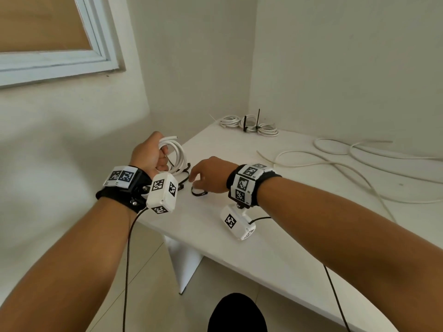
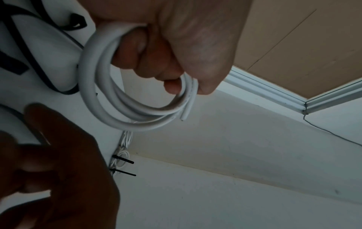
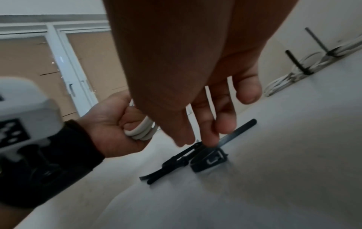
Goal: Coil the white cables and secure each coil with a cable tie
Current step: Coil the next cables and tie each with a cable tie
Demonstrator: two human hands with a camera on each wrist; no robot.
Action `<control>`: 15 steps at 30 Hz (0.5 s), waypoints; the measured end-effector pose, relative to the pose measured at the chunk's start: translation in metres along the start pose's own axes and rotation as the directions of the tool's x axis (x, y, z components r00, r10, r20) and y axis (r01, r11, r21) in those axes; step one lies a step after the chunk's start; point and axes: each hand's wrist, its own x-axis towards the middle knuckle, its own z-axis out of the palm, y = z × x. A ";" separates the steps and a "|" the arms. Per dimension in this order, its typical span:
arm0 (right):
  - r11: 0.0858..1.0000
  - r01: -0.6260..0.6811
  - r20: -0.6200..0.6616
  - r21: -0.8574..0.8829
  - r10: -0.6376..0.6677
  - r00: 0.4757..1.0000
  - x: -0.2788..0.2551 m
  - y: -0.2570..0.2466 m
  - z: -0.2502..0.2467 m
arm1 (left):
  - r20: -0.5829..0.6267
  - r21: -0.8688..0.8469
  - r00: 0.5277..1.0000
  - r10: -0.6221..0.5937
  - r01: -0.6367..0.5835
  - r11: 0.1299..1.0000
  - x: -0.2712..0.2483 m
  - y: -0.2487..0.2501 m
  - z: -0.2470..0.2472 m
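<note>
My left hand (image 1: 149,154) grips a coil of white cable (image 1: 179,152) and holds it upright over the table's left edge. In the left wrist view the coil (image 2: 109,108) hangs from my curled fingers (image 2: 156,62), with one cut end sticking out. My right hand (image 1: 206,176) reaches down to a looped black cable tie (image 1: 198,192) on the table. In the right wrist view the fingertips (image 3: 210,139) touch that tie's strap (image 3: 240,128) above its loop (image 3: 207,161); the thumb stands a little apart.
More black ties (image 3: 168,167) lie beside the loop. Several tied white coils (image 1: 249,124) sit in the far corner. A long loose white cable (image 1: 335,159) sprawls over the right side of the white table (image 1: 239,248). Walls close off the back and right.
</note>
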 end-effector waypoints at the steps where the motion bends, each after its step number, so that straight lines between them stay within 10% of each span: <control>1: 1.000 0.016 0.020 -0.014 -0.016 1.000 0.001 -0.003 0.002 | -0.001 0.003 1.000 -0.003 0.003 1.000 0.001 -0.001 0.000; 9: 0.996 0.070 0.022 -0.063 -0.069 0.997 -0.002 0.001 0.003 | 0.016 0.022 1.000 -0.015 0.014 1.000 0.002 -0.006 0.010; 15: 0.998 0.050 -0.217 0.045 -0.039 0.975 -0.044 0.036 -0.044 | 0.087 0.034 0.996 -0.017 0.014 0.999 -0.005 -0.009 0.041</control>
